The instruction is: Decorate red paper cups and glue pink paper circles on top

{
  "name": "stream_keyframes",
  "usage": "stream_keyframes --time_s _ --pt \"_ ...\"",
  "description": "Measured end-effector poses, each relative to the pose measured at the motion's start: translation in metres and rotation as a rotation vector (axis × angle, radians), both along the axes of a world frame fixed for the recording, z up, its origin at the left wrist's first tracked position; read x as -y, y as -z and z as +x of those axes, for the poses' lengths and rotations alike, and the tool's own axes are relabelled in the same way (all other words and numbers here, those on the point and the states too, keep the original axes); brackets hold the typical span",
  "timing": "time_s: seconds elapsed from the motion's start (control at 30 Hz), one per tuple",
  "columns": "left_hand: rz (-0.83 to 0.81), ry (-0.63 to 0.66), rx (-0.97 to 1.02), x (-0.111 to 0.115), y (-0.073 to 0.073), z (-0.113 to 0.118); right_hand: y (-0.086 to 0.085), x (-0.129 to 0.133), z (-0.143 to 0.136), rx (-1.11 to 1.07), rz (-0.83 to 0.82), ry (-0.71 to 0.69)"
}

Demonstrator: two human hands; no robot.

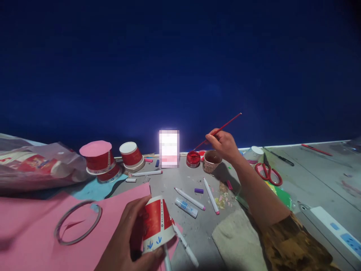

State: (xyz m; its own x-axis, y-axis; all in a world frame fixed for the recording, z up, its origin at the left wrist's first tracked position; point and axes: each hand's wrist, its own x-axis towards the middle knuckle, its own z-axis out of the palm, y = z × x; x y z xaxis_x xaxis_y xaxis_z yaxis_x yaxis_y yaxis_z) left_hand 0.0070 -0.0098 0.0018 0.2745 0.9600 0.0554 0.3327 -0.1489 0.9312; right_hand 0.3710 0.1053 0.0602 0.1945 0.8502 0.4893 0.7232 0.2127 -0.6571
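Observation:
My left hand (128, 229) is wrapped round a red and white paper cup (156, 220), which is tilted, with blue marks drawn along its white band. In my right hand (224, 143) a thin red paintbrush (229, 121) is pinched, its tip down at a small jar of red paint (193, 159). A brown patterned cup (212, 162) with liquid in it stands just below that hand. Under the left hand lies pink paper (31, 229). White markers (184, 244) lie close to the held cup, one partly hidden by it.
Stacked red cups (97, 160) and another upturned cup (131, 155) stand at the back left. A glue stick (186, 207), a tape ring (58, 235) and a cloth (239, 239) lie nearer. To the right are scissors (276, 177) and a power strip (332, 226).

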Motion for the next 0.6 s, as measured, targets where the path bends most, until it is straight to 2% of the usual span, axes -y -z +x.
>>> stream_keyframes --time_s 0.13,0.33,0.6 --pt "0.008 -0.012 -0.006 0.001 -0.001 0.001 0.001 -0.001 0.005 -0.022 -0.007 0.009" --pt "-0.09 -0.066 0.04 0.005 -0.007 0.006 -0.004 0.002 0.013 -0.092 0.021 0.005" --pt "0.0 -0.064 -0.011 0.001 -0.009 0.005 0.0 -0.001 0.006 -0.098 -0.056 -0.087"
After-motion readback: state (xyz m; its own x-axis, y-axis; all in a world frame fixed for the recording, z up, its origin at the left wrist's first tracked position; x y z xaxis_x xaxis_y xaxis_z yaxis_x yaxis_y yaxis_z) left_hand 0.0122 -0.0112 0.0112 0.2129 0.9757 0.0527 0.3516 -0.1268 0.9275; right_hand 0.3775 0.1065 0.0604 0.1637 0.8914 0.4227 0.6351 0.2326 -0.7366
